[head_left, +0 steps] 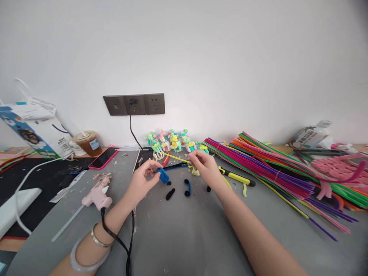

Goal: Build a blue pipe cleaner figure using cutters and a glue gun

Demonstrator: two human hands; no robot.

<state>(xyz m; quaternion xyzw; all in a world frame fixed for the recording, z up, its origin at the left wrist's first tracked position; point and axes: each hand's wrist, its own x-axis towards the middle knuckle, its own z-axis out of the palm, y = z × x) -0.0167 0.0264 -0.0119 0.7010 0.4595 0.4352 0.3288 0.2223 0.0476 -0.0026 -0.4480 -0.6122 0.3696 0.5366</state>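
My left hand (pixel 145 177) pinches a blue bundle of bent pipe cleaner (pixel 163 175) between thumb and fingers. To its right, my right hand (pixel 203 165) is closed at the fingertips near one end of a thin yellow pipe cleaner (pixel 178 158); whether a smaller piece is also between the fingers cannot be made out. Below the hands lie a black oval piece (pixel 170 194) and a blue strip with black curled ends (pixel 188 188). A pale yellow fuzzy piece (pixel 195 171) sits just under my right fingers.
A pink glue gun (pixel 97 196) with a black cord lies left, near a phone (pixel 104 158) and a drink cup (pixel 88 143). Finished pipe cleaner figures (pixel 174 140) stand along the wall. A yellow utility knife (pixel 237 176) and heaped coloured pipe cleaners (pixel 267 172) lie right.
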